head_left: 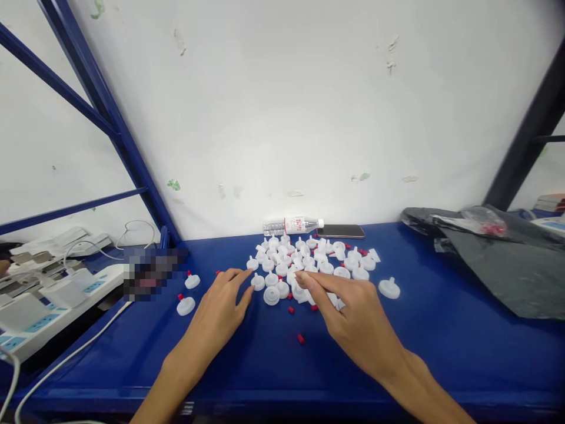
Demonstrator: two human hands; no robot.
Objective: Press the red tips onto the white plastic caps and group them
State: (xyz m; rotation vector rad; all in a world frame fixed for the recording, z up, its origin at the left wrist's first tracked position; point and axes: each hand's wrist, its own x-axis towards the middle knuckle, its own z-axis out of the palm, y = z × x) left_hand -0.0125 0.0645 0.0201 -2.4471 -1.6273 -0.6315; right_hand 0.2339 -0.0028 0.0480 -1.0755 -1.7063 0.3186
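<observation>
A pile of white plastic disc-shaped pieces with short stems (282, 268) lies on the blue table, with small red caps (301, 338) among and in front of them. At the pile's left edge is my left hand (220, 303), thumb and forefinger apart beside one white piece (258, 282); whether they touch it I cannot tell. Over the pile's front, my right hand (353, 318) has its thumb and forefinger pressed together; anything between them is too small or hidden to make out. Two white pieces with red caps on their stems (186, 305) stand left of my left hand.
A clear bottle (293, 225) lies behind the pile, beside a dark phone (341, 231). One white piece (389, 288) sits apart at the right, near a dark plastic bag (485, 265). A power strip (48, 324) with cables is at the left, by a blue metal frame (128, 141).
</observation>
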